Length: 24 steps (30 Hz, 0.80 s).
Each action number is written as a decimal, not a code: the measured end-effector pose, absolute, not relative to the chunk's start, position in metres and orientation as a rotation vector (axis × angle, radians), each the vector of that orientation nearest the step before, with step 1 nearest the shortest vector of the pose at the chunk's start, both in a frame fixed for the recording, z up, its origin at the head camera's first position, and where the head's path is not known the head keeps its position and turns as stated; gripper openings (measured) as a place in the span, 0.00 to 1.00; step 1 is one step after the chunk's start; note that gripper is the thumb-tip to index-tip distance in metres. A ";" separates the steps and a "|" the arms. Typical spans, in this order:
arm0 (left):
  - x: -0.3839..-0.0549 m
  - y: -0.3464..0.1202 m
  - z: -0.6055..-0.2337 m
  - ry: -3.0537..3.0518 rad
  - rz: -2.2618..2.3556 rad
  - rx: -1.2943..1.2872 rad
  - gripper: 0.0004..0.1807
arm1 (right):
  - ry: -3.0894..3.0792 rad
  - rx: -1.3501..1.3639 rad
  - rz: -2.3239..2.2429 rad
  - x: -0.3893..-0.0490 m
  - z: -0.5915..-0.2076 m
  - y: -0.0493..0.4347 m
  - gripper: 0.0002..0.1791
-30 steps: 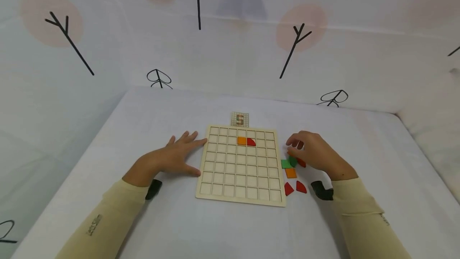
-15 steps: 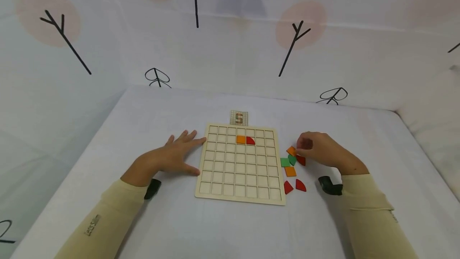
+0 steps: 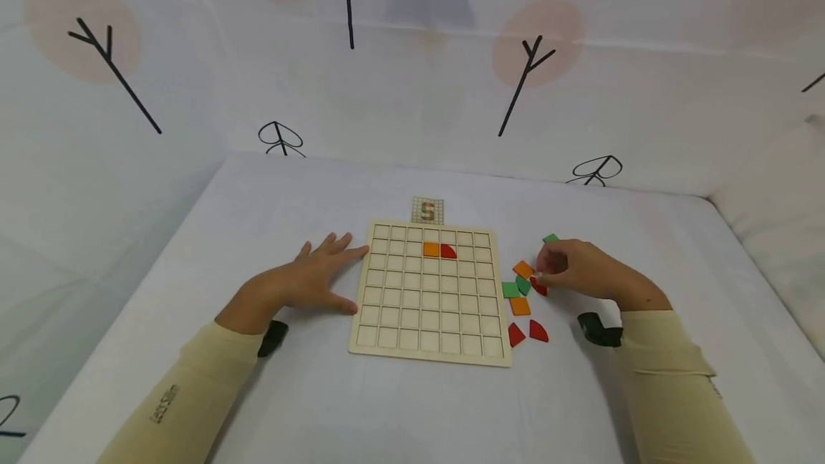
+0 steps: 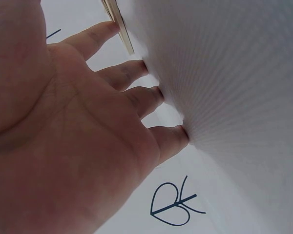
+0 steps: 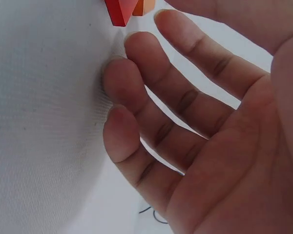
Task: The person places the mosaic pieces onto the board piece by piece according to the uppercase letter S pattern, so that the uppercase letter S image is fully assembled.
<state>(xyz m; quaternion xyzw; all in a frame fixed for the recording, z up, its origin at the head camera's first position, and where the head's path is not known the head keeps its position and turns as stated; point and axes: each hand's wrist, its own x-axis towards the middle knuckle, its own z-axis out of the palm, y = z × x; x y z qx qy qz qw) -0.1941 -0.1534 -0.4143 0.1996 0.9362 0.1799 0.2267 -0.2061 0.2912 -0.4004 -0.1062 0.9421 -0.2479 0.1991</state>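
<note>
My left hand (image 3: 312, 279) lies spread at the left side of a pale wooden grid board (image 3: 430, 319). Its index fingertip and thumb touch the board's edge. An orange square tile (image 3: 431, 250) and a red quarter-circle tile (image 3: 448, 251) sit side by side in upper cells. Right of the board, my right hand (image 3: 583, 271) hovers with loosely bent fingers over another red quarter-circle tile (image 3: 538, 287); contact is unclear. In the right wrist view, a red tile (image 5: 119, 12) shows just beyond the fingertips, the thumb tip is out of frame, and nothing visible lies in the palm.
Two orange squares, a green square (image 3: 510, 290), a green leaf-shaped tile (image 3: 523, 286) and two red quarter-circles (image 3: 538, 331) lie along the board's right side. A green tile (image 3: 551, 238) peeks out behind my right hand. A small pattern card (image 3: 428, 210) touches the board's top edge.
My right hand has drawn to the right, off the tile pile, uncovering the orange and green tiles. A green tile now shows behind its knuckles. The left hand has stayed put.
</note>
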 end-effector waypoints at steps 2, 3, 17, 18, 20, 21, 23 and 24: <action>-0.194 -0.153 -0.414 2.580 0.495 0.549 0.57 | 2.623 -0.287 -0.691 -0.206 -0.401 0.291 0.10; -0.194 -0.154 -0.415 2.580 0.495 0.550 0.57 | 2.619 -0.281 -0.687 -0.207 -0.401 0.291 0.11; -0.195 -0.154 -0.416 2.586 0.496 0.556 0.57 | 2.595 -0.298 -0.672 -0.205 -0.401 0.290 0.12; -0.195 -0.154 -0.417 2.586 0.497 0.557 0.57 | 2.596 -0.298 -0.671 -0.205 -0.401 0.290 0.12; -0.195 -0.154 -0.417 2.586 0.498 0.559 0.57 | 2.598 -0.293 -0.664 -0.204 -0.401 0.289 0.12; -0.194 -0.154 -0.417 2.585 0.500 0.556 0.57 | 2.600 -0.290 -0.657 -0.205 -0.401 0.289 0.12; -0.194 -0.154 -0.417 2.584 0.504 0.555 0.57 | 2.601 -0.283 -0.647 -0.205 -0.401 0.288 0.13; -0.194 -0.154 -0.417 2.584 0.505 0.552 0.57 | 2.601 -0.280 -0.641 -0.205 -0.401 0.288 0.13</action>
